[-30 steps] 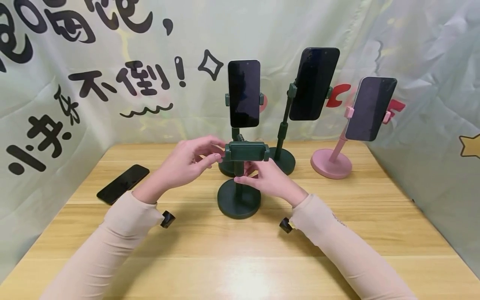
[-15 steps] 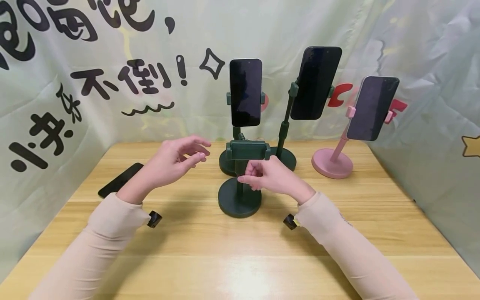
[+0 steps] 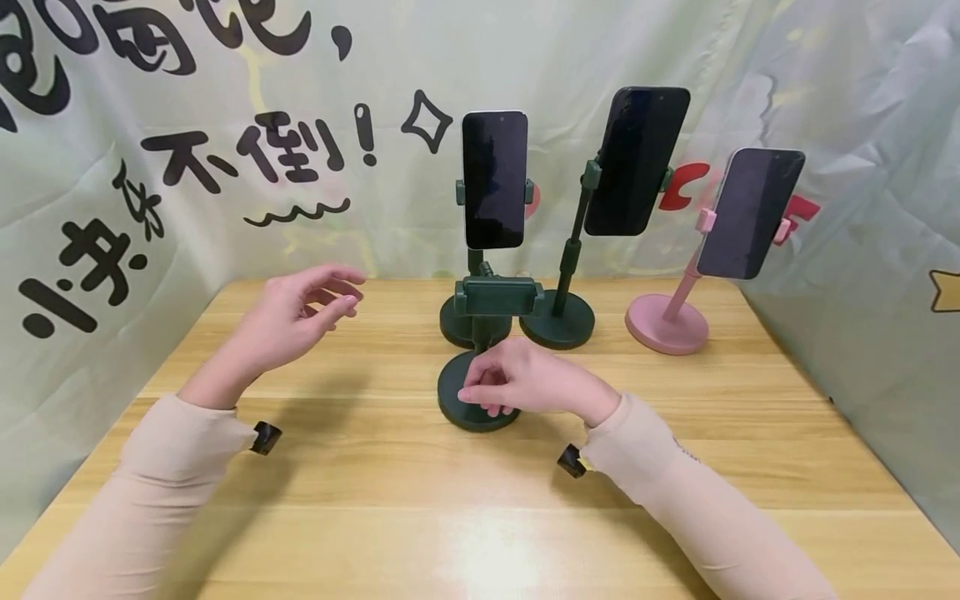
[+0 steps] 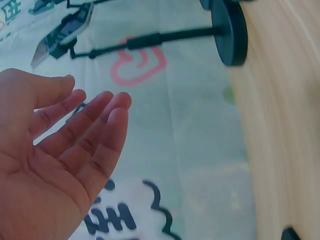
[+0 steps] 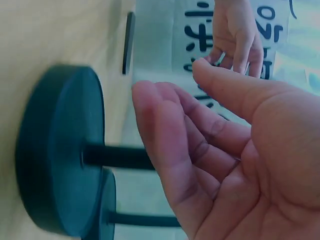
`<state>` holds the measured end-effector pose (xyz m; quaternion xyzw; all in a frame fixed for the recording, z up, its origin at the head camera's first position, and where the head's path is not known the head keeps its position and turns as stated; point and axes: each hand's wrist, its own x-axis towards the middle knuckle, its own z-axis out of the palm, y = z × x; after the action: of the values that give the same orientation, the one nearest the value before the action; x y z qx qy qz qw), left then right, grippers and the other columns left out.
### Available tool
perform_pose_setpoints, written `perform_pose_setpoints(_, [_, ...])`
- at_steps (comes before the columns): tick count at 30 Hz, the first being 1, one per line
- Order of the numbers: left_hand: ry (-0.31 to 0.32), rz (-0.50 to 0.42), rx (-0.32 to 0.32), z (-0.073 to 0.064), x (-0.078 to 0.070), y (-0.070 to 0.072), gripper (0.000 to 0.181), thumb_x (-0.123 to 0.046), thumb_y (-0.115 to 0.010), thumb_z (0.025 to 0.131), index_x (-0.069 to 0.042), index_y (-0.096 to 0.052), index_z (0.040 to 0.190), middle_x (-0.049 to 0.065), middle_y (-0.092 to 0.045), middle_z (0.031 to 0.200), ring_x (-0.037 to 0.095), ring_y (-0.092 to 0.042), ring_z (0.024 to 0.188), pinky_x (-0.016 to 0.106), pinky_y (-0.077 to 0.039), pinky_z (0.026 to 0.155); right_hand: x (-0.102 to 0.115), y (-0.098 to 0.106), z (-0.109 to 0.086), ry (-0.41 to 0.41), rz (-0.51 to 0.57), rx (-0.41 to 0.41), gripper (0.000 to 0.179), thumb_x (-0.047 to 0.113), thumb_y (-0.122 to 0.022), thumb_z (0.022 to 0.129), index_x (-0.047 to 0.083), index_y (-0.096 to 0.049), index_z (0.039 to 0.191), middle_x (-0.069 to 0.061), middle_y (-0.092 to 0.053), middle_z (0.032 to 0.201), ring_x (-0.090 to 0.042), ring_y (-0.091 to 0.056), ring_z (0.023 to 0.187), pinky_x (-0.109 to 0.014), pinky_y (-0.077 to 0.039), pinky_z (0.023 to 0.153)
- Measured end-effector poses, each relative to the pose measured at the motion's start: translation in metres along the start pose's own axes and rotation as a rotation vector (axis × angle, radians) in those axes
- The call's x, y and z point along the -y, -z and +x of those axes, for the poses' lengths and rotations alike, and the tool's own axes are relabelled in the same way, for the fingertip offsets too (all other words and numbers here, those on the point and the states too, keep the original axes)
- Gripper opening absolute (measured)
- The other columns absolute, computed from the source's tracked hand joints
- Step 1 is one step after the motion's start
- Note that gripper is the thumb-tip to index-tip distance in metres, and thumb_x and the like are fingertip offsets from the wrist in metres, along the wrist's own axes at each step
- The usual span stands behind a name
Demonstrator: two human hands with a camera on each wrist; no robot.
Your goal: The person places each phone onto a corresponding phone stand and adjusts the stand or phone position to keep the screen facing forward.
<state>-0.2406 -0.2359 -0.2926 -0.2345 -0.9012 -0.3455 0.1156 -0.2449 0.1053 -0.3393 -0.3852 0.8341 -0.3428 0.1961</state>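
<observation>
An unloaded dark green phone stand (image 3: 498, 297) stands upright mid-table, its clamp sideways on top of a short post. Just in front of its post, over the round base, is my right hand (image 3: 528, 379), fingers loosely bent and holding nothing. In the right wrist view the thumb is apart from the fingers, and the stand's base (image 5: 62, 150) lies beyond them. My left hand (image 3: 292, 321) hovers above the left part of the table, fingers relaxed and slightly bent. Its palm (image 4: 45, 195) faces the left wrist camera and holds nothing.
Behind stand two green stands holding dark phones (image 3: 495, 179) (image 3: 637, 162), and a pink stand (image 3: 667, 323) with another phone (image 3: 750, 212) at right. A black phone (image 5: 128, 42) lies on the table, hidden behind the left hand in the head view. Printed cloth (image 3: 375, 50) hangs behind.
My left hand has moved left, away from the front stand, now covering the flat phone. My right hand has let go of the stand's post and dropped lower over its base.
</observation>
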Motion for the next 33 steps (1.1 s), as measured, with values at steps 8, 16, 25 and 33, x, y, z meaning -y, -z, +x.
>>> perform_pose_setpoints(8, [0.105,0.118,-0.035,-0.020,0.033,0.032,0.029,-0.021,-0.066,0.108,-0.014,-0.068,0.137,0.012,-0.079,0.115,-0.012,-0.068,0.087,0.015,-0.056,0.068,0.009,-0.024,0.022,0.068,-0.030,0.049,0.022,0.028,-0.070,0.106,0.009,-0.074,0.118,-0.007,-0.081,0.096,-0.018,-0.079,0.079,-0.021,-0.059,0.077])
perform_pose_setpoints(16, [0.251,0.206,-0.021,-0.044,0.073,0.057,0.032,-0.029,-0.064,0.109,-0.015,-0.065,0.138,0.015,-0.080,0.113,-0.022,-0.060,0.083,0.016,-0.054,0.068,0.017,-0.040,0.045,0.088,-0.057,0.028,0.037,0.028,-0.070,0.106,0.000,-0.070,0.131,-0.001,-0.080,0.100,-0.007,-0.072,0.082,-0.020,-0.058,0.081])
perform_pose_setpoints(25, [0.358,0.224,0.015,-0.065,0.108,0.075,0.039,-0.034,-0.062,0.110,-0.009,-0.062,0.140,0.027,-0.076,0.123,-0.019,-0.061,0.077,0.020,-0.056,0.066,0.023,-0.050,0.071,0.002,-0.012,0.031,0.041,0.029,-0.070,0.106,0.002,-0.068,0.137,-0.005,-0.077,0.111,-0.015,-0.075,0.097,-0.022,-0.059,0.086])
perform_pose_setpoints(33, [0.397,0.301,0.055,-0.084,0.137,0.077,0.039,-0.033,-0.062,0.110,-0.005,-0.063,0.137,0.028,-0.074,0.124,0.036,-0.077,0.098,0.022,-0.051,0.069,0.025,-0.058,0.093,-0.019,-0.078,0.052,0.043,0.033,-0.068,0.107,0.006,-0.068,0.139,-0.001,-0.079,0.110,-0.015,-0.076,0.103,-0.026,-0.058,0.092])
